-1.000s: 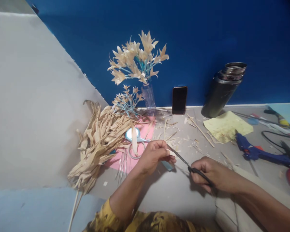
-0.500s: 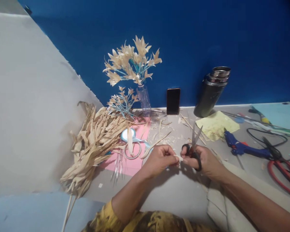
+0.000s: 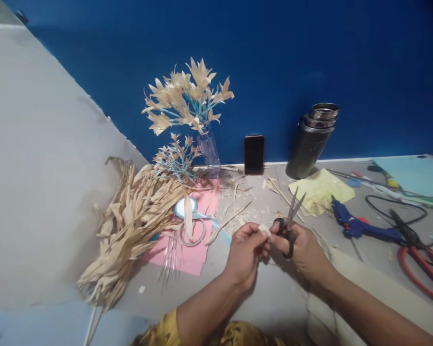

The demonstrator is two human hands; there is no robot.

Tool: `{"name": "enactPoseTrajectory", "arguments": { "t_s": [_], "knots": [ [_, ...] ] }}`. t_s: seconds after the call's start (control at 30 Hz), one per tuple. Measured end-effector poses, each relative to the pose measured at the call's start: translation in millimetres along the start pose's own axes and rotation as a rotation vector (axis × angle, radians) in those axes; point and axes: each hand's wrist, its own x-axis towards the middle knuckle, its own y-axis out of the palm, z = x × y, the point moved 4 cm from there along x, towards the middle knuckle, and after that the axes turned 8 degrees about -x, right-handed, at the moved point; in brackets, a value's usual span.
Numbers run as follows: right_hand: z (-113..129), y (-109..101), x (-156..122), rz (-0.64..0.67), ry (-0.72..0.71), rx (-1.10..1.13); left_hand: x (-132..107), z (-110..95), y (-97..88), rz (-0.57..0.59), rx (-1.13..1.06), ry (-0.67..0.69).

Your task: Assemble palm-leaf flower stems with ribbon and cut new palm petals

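My left hand (image 3: 244, 247) pinches a small pale husk piece (image 3: 264, 229) between thumb and fingers. My right hand (image 3: 301, 247) touches that same piece with its fingertips while black-handled scissors (image 3: 290, 216) hang from its fingers, blades apart and pointing up and away. Both hands meet above the grey table (image 3: 260, 298), near its front middle.
A heap of dried husk strips (image 3: 130, 226) lies left, beside pink paper (image 3: 187, 254), tape rolls and a vase of husk flowers (image 3: 187, 101). A phone (image 3: 254, 154) and flask (image 3: 312, 139) stand at the blue wall. A glue gun (image 3: 361, 225), cable and red cutters (image 3: 424, 269) lie right.
The scissors swung from lying flat toward my left hand to pointing up. My hands came together over the husk piece, and the view drifted so the table things shifted left.
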Motion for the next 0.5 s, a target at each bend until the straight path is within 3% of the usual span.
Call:
{"name": "enactPoseTrajectory", "arguments": {
  "t_s": [0.27, 0.5],
  "knots": [
    [3, 15, -7, 0.44, -0.038, -0.2, 0, -38, -5.3, -0.047, 0.247, 0.121],
    [-4, 23, -11, 0.434, 0.024, -0.298, -4, -40, -6.6, -0.053, 0.281, 0.116]
  ]
}}
